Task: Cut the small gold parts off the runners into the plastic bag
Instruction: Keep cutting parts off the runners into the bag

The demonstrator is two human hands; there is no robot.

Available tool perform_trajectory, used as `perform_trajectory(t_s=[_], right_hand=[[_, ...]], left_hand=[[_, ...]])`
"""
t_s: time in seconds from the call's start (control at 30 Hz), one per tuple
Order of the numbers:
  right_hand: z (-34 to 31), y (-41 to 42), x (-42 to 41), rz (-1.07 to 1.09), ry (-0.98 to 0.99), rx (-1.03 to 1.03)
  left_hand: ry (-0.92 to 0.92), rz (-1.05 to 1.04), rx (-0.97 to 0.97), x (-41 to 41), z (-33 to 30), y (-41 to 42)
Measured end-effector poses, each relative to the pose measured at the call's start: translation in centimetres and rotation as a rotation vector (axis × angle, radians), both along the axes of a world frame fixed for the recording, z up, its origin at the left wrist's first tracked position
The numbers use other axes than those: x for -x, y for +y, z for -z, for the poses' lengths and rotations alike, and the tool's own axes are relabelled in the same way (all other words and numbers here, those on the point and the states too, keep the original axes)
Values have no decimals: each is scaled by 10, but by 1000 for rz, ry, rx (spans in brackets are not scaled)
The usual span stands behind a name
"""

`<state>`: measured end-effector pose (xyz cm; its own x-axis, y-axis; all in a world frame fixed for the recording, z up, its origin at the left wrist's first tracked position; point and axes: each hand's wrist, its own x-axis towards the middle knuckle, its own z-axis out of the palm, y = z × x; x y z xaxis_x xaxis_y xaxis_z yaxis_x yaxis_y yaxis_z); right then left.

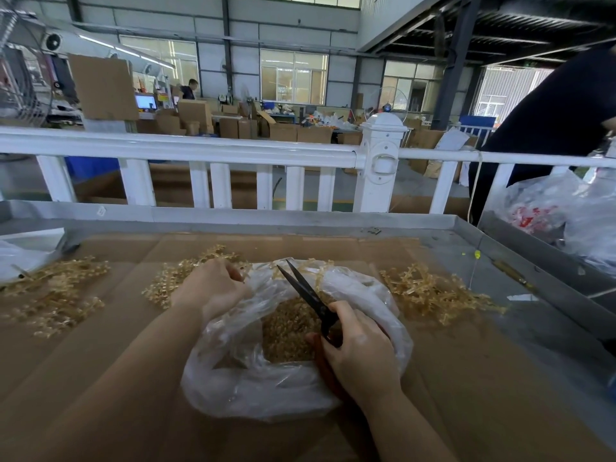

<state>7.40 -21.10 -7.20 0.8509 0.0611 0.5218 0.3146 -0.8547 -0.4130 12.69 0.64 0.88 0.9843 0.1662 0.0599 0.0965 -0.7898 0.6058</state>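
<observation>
Gold parts [293, 331], small shiny plastic pieces already snipped free, lie in a good heap inside the crumpled clear plastic bag [253, 381] that sits open in the middle of the counter [100, 378], near its front edge, on the brown cardboard sheet covering it. That heap tells me a fair share of the cutting is done.

What I judge is left sits around the bag. A tangle of gold branched runners [180, 278] lies just behind my left hand, another pile of gold runners [56, 298] spreads toward the counter's left edge, and a third gold pile [433, 291] lies toward the right edge. I cannot tell from here which piles still carry parts and which are stripped scrap, so how much work is left is only a guess; the left piles look fuller and knobbier to me.

My left hand [213, 288] is at the bag's far left rim with its fingers curled, pinching a runner or the bag's edge there; which of the two is hidden. My right hand [356, 348] grips the handles of the black-bladed scissors [310, 295], whose blades stand slightly parted over the bag's mouth, pointing away from me. I see no runner between the blades, so I judge the next cut is not yet begun.
</observation>
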Motion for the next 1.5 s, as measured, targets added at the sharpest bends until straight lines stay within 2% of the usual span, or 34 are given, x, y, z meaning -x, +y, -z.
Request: perform_trajectory(t_s=[0.17,0.23,0.3,0.4,0.53,0.6,0.73,0.87,0.97,1.03,1.1,1.2,1.27,1.33,1.43,1.5], right_hand=[[-1,1,1,0,6,-5],[-1,1,1,0,18,-6],[-1,1,1,4,22,-9],[-1,1,2,11,15,-11],[-1,2,2,15,1,-20],[-1,3,2,18,1,-17],[-2,3,2,21,-4,-19],[-2,3,3,20,-18,-33],[-2,3,3,22,-27,-34],[-2,4,3,26,-29,-33],[-2,4,3,31,-32,-32],[-2,4,3,36,-41,-39],[-2,5,4,39,-47,-47],[-2,5,4,43,-58,-49],[-1,4,4,47,-79,-55],[-2,4,4,48,-81,-60]], left_hand=[[-183,-58,-94,-2,-3,6],[-280,-84,-46,0,-11,9],[-374,-59,180,0,-18,11],[-418,-91,638,2,-27,10],[-266,-233,1019,-1,-28,13],[-172,-161,1237,1,-23,11],[-176,-39,1368,10,-2,-6],[-243,-107,1395,13,14,-15],[-406,-150,1208,12,16,-6],[-449,-134,1174,11,13,2],[-362,-65,1174,10,10,7],[-41,177,934,13,9,7],[100,288,796,20,13,2],[62,277,761,24,16,-3],[-117,145,728,22,17,-5],[-170,73,775,17,16,-6]])
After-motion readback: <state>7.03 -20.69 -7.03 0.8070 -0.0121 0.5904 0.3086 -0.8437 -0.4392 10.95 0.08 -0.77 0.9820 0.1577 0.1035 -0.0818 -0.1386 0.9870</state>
